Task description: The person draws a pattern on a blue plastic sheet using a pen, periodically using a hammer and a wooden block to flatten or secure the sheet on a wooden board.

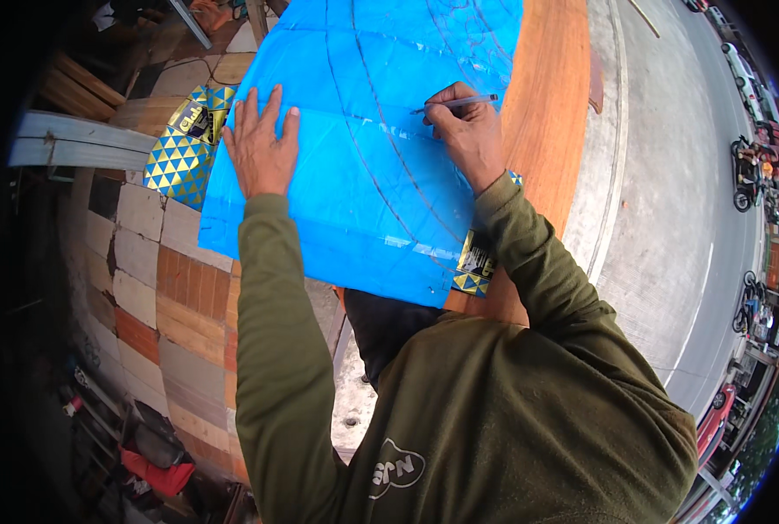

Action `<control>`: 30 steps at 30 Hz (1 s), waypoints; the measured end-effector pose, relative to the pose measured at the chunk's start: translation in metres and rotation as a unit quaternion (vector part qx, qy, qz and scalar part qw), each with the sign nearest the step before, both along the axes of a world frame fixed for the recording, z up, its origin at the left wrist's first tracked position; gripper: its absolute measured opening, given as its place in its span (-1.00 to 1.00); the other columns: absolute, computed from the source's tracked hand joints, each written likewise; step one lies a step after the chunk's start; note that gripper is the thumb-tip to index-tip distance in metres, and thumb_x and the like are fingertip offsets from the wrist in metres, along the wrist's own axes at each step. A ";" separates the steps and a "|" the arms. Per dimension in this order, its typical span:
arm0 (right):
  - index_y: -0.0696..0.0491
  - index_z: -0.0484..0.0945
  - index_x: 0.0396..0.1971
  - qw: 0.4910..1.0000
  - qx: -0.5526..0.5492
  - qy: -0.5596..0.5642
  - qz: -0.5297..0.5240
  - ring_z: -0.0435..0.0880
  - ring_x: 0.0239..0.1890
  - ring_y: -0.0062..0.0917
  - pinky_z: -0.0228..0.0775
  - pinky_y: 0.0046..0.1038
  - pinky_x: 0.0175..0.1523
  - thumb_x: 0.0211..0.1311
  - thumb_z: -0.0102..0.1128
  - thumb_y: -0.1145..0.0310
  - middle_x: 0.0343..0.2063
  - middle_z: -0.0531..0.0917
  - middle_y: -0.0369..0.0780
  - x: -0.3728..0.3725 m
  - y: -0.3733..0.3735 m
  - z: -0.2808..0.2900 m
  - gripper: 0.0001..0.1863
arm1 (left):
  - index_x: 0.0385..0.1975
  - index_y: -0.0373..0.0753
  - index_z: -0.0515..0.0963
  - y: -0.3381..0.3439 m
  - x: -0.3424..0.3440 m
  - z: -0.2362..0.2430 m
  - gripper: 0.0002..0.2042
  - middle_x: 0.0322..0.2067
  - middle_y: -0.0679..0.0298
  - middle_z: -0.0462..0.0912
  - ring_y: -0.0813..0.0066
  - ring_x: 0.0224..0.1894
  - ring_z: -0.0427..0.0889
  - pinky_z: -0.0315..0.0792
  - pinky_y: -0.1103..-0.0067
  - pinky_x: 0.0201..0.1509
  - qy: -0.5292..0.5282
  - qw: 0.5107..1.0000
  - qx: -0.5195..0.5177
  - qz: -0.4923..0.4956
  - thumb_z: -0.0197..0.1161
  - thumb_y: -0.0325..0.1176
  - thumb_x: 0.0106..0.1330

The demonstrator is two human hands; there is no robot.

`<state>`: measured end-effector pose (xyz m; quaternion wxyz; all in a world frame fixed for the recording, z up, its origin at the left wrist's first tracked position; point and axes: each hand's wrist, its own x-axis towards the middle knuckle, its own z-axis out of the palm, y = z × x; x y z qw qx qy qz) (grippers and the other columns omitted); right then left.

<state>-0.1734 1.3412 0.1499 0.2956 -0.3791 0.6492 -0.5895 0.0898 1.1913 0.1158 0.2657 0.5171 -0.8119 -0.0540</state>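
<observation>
A bright blue plastic sheet [319, 223] lies spread before me, with long curved dark lines drawn down it and clear tape strips across it. My left hand [263, 144] rests flat on the sheet's left part, fingers spread. On the right side, my right hand [470, 140] grips a pen [457, 103], its tip near the sheet to the right of the curved lines. Whether the tip touches the sheet I cannot tell. Under the sheet, patterned blue-and-yellow material [180, 166] sticks out at the left, and more of it shows near the lower right corner.
A brown wooden surface [542, 113] runs along the sheet's right edge. Patchwork tiles [188, 288] cover the floor at left, near a pale beam [83, 140]. A concrete road [669, 175] lies at right, with motorcycles [744, 175] and cars along its far side.
</observation>
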 end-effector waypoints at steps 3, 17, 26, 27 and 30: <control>0.13 0.72 -0.26 0.996 -0.033 -0.083 0.008 0.67 -0.45 -0.68 0.48 -0.56 -0.36 0.33 0.36 0.41 -0.45 0.78 -0.27 0.000 0.006 0.011 -0.89 | 0.48 0.21 0.53 0.000 0.002 -0.002 -0.46 0.59 0.16 0.32 0.05 0.66 0.15 -0.15 -0.02 0.73 0.000 1.000 -0.009 0.001 0.16 0.20 0.57; 0.09 0.75 -0.33 0.989 -0.027 0.059 0.129 0.51 -0.51 -0.72 0.38 -0.48 -0.39 0.24 0.39 0.33 -0.55 0.69 -0.31 0.043 -0.050 -0.001 -0.86 | 0.44 0.15 0.56 0.008 -0.004 0.010 -0.31 0.60 0.08 0.28 0.05 0.68 0.11 -0.15 -0.03 0.71 -0.033 0.999 -0.018 0.007 0.29 0.34 0.39; 0.11 0.76 -0.31 0.989 -0.037 0.079 0.117 0.59 -0.48 -0.71 0.44 -0.52 -0.37 0.23 0.40 0.34 -0.53 0.72 -0.30 0.044 -0.056 -0.018 -0.84 | 0.44 0.16 0.57 0.005 -0.002 0.003 -0.33 0.60 0.07 0.29 0.04 0.66 0.16 -0.13 -0.05 0.71 -0.034 0.999 -0.033 0.004 0.28 0.34 0.41; 0.11 0.76 -0.31 0.989 -0.037 0.079 0.118 0.59 -0.48 -0.71 0.44 -0.52 -0.37 0.23 0.40 0.34 -0.53 0.72 -0.30 0.044 -0.057 -0.018 -0.84 | 0.44 0.16 0.57 0.004 -0.001 0.003 -0.33 0.60 0.07 0.29 0.04 0.66 0.16 -0.13 -0.05 0.71 -0.035 0.999 -0.034 0.005 0.28 0.34 0.41; 0.11 0.77 -0.31 0.988 -0.036 0.089 0.117 0.59 -0.48 -0.70 0.44 -0.52 -0.38 0.23 0.40 0.34 -0.53 0.72 -0.30 0.046 -0.057 -0.017 -0.85 | 0.44 0.17 0.57 0.003 -0.001 0.001 -0.32 0.59 0.07 0.29 0.05 0.66 0.16 -0.14 -0.05 0.71 -0.036 0.999 -0.040 0.007 0.29 0.35 0.41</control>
